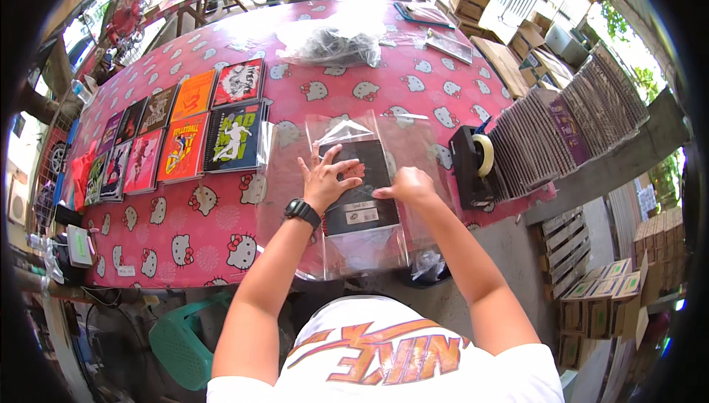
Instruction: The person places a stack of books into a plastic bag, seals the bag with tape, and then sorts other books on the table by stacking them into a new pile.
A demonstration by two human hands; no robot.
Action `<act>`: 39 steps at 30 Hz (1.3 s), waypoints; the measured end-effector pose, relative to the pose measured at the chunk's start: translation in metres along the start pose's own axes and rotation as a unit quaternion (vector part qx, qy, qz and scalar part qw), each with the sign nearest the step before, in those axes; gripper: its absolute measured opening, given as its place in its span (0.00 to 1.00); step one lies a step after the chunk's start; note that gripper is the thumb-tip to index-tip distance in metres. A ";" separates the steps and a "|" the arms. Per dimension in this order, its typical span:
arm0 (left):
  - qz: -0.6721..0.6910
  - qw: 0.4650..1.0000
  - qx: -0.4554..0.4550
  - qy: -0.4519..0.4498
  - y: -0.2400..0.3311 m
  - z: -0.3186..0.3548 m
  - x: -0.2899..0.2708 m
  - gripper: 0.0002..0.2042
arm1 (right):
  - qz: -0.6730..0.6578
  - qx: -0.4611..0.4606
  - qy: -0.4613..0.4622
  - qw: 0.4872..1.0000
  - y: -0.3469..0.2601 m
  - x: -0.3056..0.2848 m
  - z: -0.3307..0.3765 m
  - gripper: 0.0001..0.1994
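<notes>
While the left hand [330,180] rests spread and open on a black notebook [375,163], the right hand [410,184] has its fingers curled in and its thumb at the notebook's right edge; whether it pinches any film there I cannot tell. The notebook lies near the front edge of the pink tabletop [166,244], amid a clear plastic cover [365,251] that reaches past it on all sides. A black tape dispenser [465,170] stands to the right, and rows of printed notebooks [183,146] lie to the left.

The notebook looks light and fairly stiff, sturdy enough for a flat palm to press on. The cover seems thin, limp and slippery, likely to crease or slide, so its loose side margins offer the best hold, pinched between thumb and forefinger.
</notes>
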State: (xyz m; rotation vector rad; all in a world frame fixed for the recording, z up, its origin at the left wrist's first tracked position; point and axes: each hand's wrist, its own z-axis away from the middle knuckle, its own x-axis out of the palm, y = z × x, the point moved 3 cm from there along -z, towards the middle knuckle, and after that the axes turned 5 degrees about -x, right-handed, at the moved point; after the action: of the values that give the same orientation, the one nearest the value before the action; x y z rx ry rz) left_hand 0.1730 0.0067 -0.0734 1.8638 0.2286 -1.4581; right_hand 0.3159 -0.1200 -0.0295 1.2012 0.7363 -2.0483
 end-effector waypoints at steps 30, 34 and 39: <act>0.576 0.810 0.061 0.090 0.007 0.062 -0.055 0.40 | -0.627 -0.419 0.180 0.632 -0.019 -0.006 0.037 0.39; 0.583 0.809 0.023 0.078 0.019 0.074 -0.057 0.46 | -0.631 -0.423 0.197 0.620 -0.017 0.000 0.055 0.40; 0.539 0.828 0.085 0.130 0.021 0.077 -0.090 0.50 | -0.596 -0.411 0.299 0.622 0.003 0.000 0.063 0.40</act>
State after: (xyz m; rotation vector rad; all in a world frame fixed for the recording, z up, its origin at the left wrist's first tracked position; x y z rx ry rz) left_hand 0.0954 -0.0307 0.0109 1.7964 -0.7544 -0.4349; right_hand 0.2844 -0.1677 -0.0031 0.7661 3.0303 -1.4932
